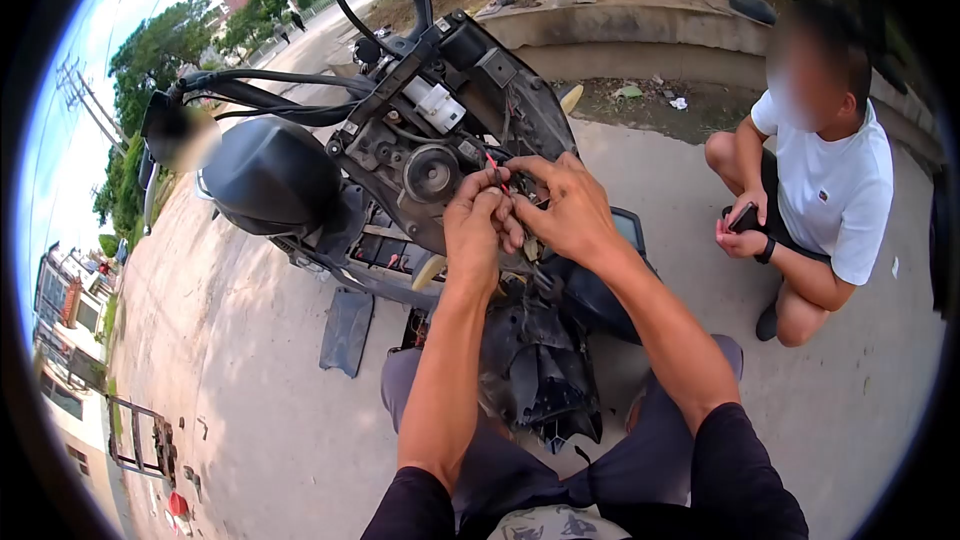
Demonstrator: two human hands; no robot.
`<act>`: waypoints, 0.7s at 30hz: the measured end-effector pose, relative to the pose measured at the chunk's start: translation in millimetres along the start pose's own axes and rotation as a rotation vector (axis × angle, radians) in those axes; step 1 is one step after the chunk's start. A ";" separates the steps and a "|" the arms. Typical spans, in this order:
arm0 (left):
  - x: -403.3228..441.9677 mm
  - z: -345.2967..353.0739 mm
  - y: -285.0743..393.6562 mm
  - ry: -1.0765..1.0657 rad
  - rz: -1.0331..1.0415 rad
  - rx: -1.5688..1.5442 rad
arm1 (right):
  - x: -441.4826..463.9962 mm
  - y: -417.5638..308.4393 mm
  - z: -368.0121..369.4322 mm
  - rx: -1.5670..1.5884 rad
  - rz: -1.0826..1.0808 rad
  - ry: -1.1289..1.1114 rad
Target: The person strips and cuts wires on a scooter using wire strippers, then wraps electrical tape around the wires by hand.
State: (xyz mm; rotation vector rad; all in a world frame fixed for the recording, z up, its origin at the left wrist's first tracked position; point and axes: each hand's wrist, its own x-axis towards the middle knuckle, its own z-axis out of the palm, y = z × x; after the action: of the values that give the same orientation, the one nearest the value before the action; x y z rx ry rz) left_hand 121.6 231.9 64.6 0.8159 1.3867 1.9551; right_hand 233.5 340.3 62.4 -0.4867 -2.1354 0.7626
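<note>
In the head view, an electric scooter (385, 155) stands with its front panel off and its wiring bare. My left hand (475, 220) is closed in a pinch on a thin red wire (491, 159) in front of the scooter. Close beside it, my right hand (570, 205) is also closed, with thumb and forefinger pinched at the same wiring. What lies between the right fingertips is too small to make out. A round black horn (432, 174) sits just left of my hands. Above them is a white plastic box (436, 107).
A loose black front fairing (540, 365) lies between my knees. To the right squats a person in a white shirt (835, 180), holding a phone (742, 218). A flat dark panel (347, 330) lies on the concrete at left. Behind runs a low concrete kerb (640, 30).
</note>
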 end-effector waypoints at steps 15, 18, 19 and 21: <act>-2.9 7.4 2.6 0.108 0.084 0.248 | 4.6 8.8 -0.2 0.107 -0.225 -0.036; -4.6 6.4 3.9 0.130 0.126 0.328 | 6.0 13.6 4.6 0.165 -0.240 -0.071; -5.9 6.2 3.6 0.129 0.133 0.349 | 6.9 13.8 5.2 0.184 -0.217 -0.098; -6.9 4.1 7.4 0.112 0.089 0.393 | 4.0 16.7 6.5 0.255 -0.146 -0.116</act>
State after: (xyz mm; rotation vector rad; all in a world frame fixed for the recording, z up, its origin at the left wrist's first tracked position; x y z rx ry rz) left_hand 128.2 226.9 71.9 0.9689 1.8671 1.8417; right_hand 227.4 352.7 50.3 -0.1537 -2.1135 0.9822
